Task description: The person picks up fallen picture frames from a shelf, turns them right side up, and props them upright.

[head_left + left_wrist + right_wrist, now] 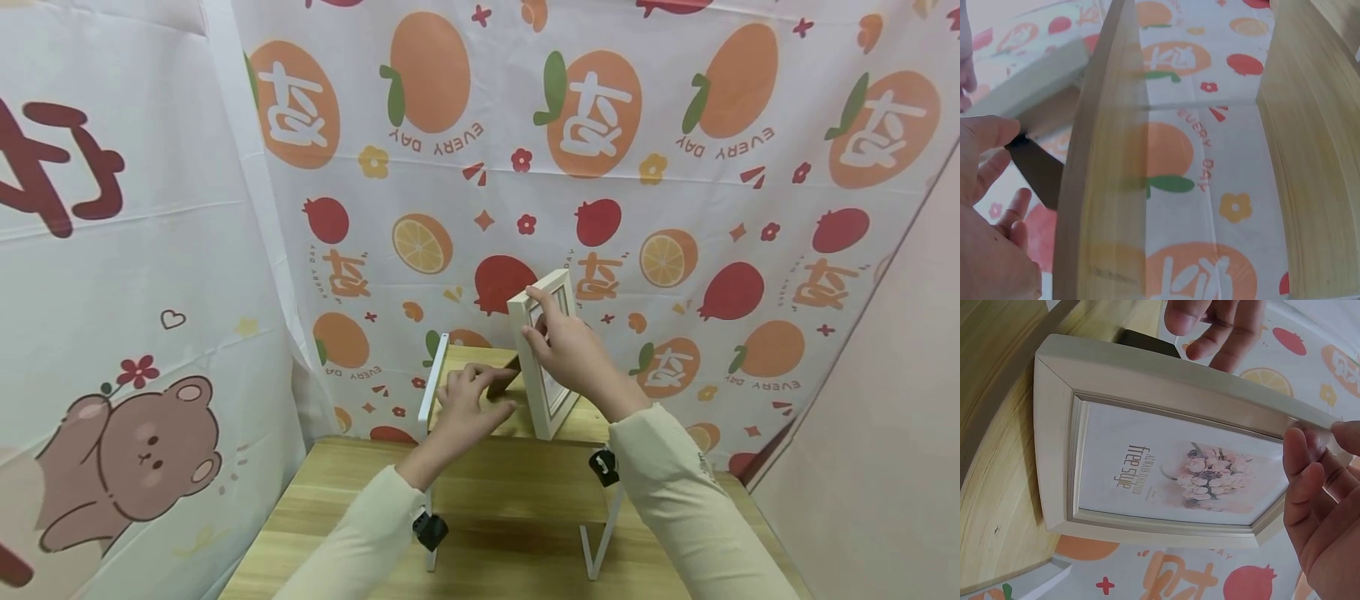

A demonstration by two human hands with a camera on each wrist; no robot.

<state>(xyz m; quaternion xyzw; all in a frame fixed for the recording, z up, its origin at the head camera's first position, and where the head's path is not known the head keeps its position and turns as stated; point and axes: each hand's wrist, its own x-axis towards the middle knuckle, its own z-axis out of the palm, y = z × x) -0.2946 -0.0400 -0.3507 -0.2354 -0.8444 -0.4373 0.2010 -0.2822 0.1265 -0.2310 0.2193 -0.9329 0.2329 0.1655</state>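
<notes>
A cream picture frame [533, 385] stands on its lower edge on a small wooden shelf [457, 367], tilted slightly. My right hand [573, 354] grips its upper part, thumb and fingers around the border. The print inside [1179, 469] shows pink flowers and the words "free style". Behind the frame a dark support leg [1038, 169] sticks out from the back. My left hand [465, 412] is at this leg, with thumb and index finger spread apart. A fingertip appears to touch the leg in the left wrist view; the exact contact is hard to tell.
The shelf has white metal legs [600, 542] and a white side rail [433, 379]. It stands on a larger wooden table [337, 500]. Fruit-patterned cloth [450, 192] hangs close behind, and a bear-printed cloth [157, 450] hangs at the left.
</notes>
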